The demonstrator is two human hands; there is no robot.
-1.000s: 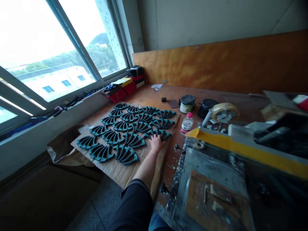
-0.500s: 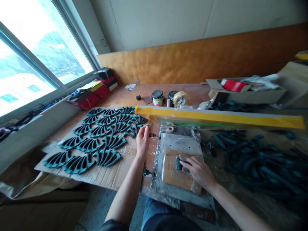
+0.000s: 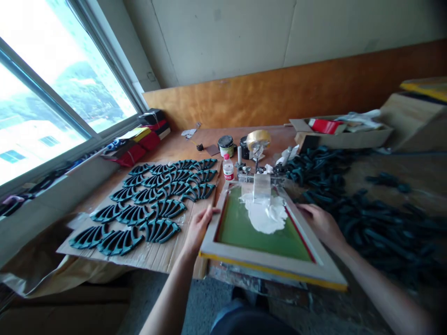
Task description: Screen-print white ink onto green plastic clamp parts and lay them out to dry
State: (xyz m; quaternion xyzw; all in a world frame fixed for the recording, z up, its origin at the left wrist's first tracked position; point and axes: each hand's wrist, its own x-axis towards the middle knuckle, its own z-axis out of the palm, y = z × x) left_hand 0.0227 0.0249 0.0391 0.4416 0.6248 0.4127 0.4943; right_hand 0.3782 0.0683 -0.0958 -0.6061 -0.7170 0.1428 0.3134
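Smack between left hand point(image 3: 198, 227) and right hand point(image 3: 324, 227), a grey-rimmed rectangular green mesh screen point(image 3: 265, 260) is gripped by its sides, neither hand nearer.

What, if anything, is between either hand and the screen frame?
Nothing visible. The left hand has its fingers at the left rail of the screen frame, and the right hand is at the right rail. The white paste lies inside the rails, clear of both hands.
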